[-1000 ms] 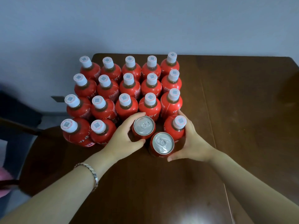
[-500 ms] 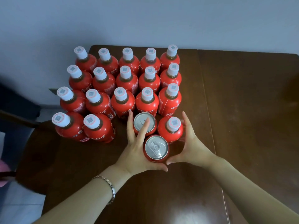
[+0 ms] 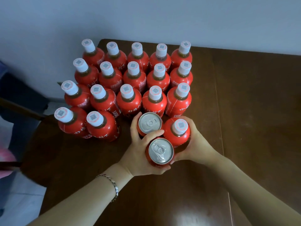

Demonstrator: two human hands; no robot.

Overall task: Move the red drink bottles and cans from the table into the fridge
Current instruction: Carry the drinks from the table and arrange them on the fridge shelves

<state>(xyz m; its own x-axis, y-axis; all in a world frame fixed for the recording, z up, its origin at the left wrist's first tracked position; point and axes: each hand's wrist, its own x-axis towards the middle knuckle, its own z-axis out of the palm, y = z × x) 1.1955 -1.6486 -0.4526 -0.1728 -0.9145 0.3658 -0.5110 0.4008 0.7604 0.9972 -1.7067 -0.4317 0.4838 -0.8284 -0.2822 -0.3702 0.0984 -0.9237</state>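
Red bodies of the far can [image 3: 149, 122] and near can [image 3: 161, 151] are mostly hidden under their silver tops and the fingers round them. Both forearms are cut off by the bottom of the picture. The label print on the bottles is too small to read.

The left hand [image 3: 138, 154], with a bracelet [image 3: 112, 185] at its wrist, grasps the near can between thumb and fingers, and one finger hooks round the far can's left side. The right hand [image 3: 195, 144] is wrapped round the front bottle [image 3: 176, 132], which touches both cans. All three stand on the table [image 3: 244, 111], at the front of the block.

Half a second ago both hands lay with straight fingers against these things; now the fingers are curled tight.

Seventeen other bottles [image 3: 128, 95] stand packed in rows just behind, reaching to the wall [image 3: 146, 17]. The leftmost column stands near the table's left edge. Bare wood lies open to the right of the block and toward the person.
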